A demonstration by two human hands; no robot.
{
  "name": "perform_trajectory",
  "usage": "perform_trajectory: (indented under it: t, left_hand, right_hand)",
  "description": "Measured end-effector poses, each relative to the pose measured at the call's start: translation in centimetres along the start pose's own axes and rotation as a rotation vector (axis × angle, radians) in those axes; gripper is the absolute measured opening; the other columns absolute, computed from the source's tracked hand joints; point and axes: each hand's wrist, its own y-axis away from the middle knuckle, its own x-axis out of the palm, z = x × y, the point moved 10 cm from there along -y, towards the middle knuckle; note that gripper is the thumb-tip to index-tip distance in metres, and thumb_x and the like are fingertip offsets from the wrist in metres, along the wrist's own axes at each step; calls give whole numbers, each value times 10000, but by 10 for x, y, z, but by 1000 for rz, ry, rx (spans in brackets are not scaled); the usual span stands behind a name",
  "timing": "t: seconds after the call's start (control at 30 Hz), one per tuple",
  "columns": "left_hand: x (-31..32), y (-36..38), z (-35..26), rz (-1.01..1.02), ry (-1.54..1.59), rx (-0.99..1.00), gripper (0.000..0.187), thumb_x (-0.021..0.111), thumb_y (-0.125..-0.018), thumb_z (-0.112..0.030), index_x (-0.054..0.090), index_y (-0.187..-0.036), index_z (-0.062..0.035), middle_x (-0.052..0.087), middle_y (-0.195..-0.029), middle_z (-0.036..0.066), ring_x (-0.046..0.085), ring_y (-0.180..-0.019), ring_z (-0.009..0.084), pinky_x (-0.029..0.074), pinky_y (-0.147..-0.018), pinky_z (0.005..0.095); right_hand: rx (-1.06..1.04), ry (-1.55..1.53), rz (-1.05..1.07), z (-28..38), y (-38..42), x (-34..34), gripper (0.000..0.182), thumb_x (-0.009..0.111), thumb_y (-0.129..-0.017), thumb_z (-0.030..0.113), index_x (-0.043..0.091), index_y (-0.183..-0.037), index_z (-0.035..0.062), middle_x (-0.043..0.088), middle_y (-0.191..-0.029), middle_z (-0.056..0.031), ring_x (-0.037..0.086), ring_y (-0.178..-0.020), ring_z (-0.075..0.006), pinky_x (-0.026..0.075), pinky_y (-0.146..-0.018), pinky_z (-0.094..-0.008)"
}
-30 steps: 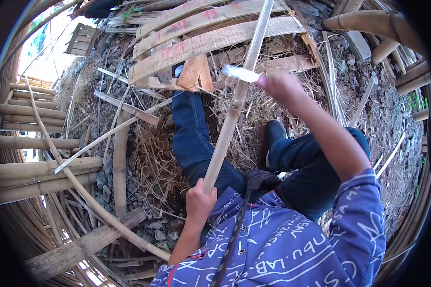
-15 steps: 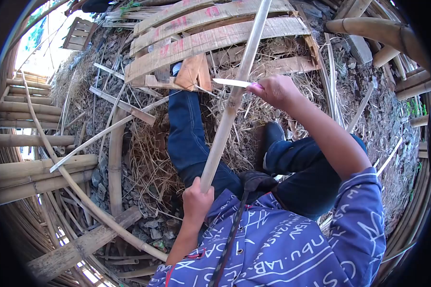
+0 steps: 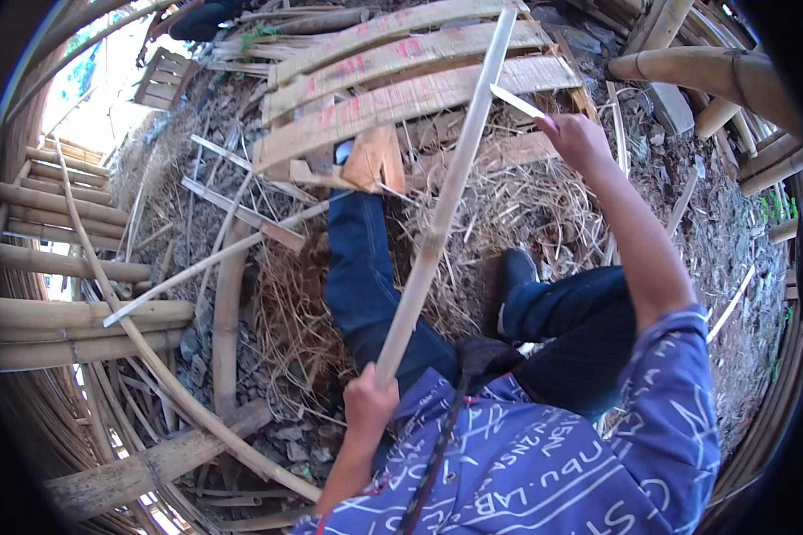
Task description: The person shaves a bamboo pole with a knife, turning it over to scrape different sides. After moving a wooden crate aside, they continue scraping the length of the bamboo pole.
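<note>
A long split bamboo strip (image 3: 439,218) slants up and away from my lap. Around its lower end my left hand (image 3: 370,401) is closed. My right hand (image 3: 582,141), out to the upper right, grips a knife by its handle, which the fingers mostly hide. The pale blade of the knife (image 3: 516,101) points left, with its tip at the upper part of the strip. Beyond the strip lies a slatted wooden pallet (image 3: 401,89), with a short wooden block (image 3: 371,159) at its near edge beside my outstretched leg.
Bamboo poles (image 3: 89,312) are stacked at the left, and a thick bamboo pole (image 3: 696,69) juts in at the upper right. Straw and shavings (image 3: 294,330) cover the ground around my legs. A small wooden crate (image 3: 165,78) stands far left, near another person's dark-clothed leg (image 3: 207,20).
My right hand has moved up and to the right with the knife, along the strip toward its far end. My left hand keeps its hold on the lower end. The view has shifted slightly.
</note>
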Motion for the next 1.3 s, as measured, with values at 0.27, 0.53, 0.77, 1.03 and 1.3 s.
perform_trajectory:
  t: [0.27,0.53,0.77,1.03,1.3]
  left_hand:
    - [-3,-13,-2,3,96,-65,179,639,-706,-137,507,-715,-16,569,-610,239,592,-617,433,482,-563,501]
    - [2,-4,1,-51,62,-5,170,640,-696,-127,508,-713,-22,565,-590,229,593,-598,423,489,-553,491]
    - [0,-12,-6,-78,30,-26,207,674,-716,-164,513,-702,-35,570,-584,210,594,-576,411,486,-534,476]
    - [1,3,-3,-81,29,-11,249,697,-730,-193,501,-685,-47,563,-569,206,591,-563,407,479,-520,480]
    - [4,6,-1,-61,-16,-8,285,697,-736,-217,481,-668,-44,560,-566,208,588,-562,410,473,-512,484]
  right_hand:
    - [-196,-201,356,138,59,25,646,367,-933,585,624,-619,84,606,-580,-142,592,-511,-343,512,-523,-430]
    - [-28,-154,320,93,31,27,648,342,-921,623,676,-724,104,655,-664,-107,652,-592,-307,527,-547,-434]
    - [-134,-111,298,127,36,26,655,402,-880,647,670,-644,98,583,-536,-146,618,-531,-339,489,-488,-435]
    - [0,-34,91,73,11,12,552,466,-915,528,657,-675,69,608,-585,-141,618,-539,-313,479,-479,-433]
    - [-54,-17,535,109,55,48,540,415,-920,570,697,-837,118,666,-708,-90,675,-684,-254,539,-631,-403]
